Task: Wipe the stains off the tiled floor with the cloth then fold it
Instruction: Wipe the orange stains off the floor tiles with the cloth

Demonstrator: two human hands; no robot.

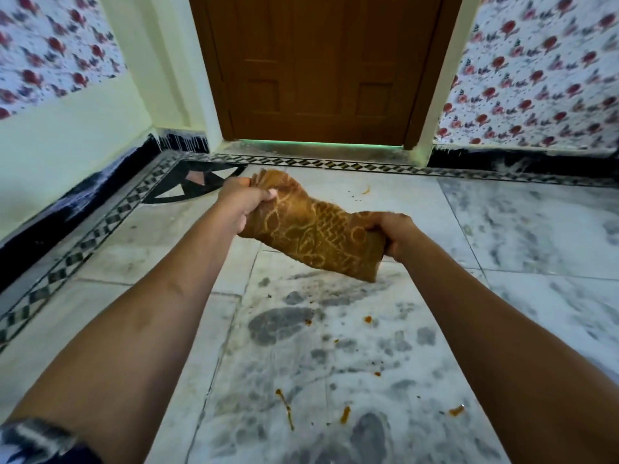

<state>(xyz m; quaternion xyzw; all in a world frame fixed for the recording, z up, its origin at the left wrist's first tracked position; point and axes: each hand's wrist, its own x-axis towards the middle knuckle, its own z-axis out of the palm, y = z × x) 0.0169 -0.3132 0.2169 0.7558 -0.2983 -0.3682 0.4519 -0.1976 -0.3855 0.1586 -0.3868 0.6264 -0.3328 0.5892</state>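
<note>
Cloth [311, 229], one, gripped by left hand [242, 201], right hand [395, 236].

the cloth [311, 236] is held up off the tiles between the left hand [241, 202] and the right hand [395, 236], so the middle is taken. the left arm [150, 313] and the right arm [495, 329] stretch out over the floor [519, 229] with a gap between them. under the cloth there is open air. to the right of the arms the floor is wide and open. on the left there is a thinner strip, then the left wall [67, 145] stands in the way. straight ahead the shut door [321, 61] blocks the way, and the right wall [536, 78] stands beside it. the orange stains [345, 413] lie flat and block nothing.
</note>
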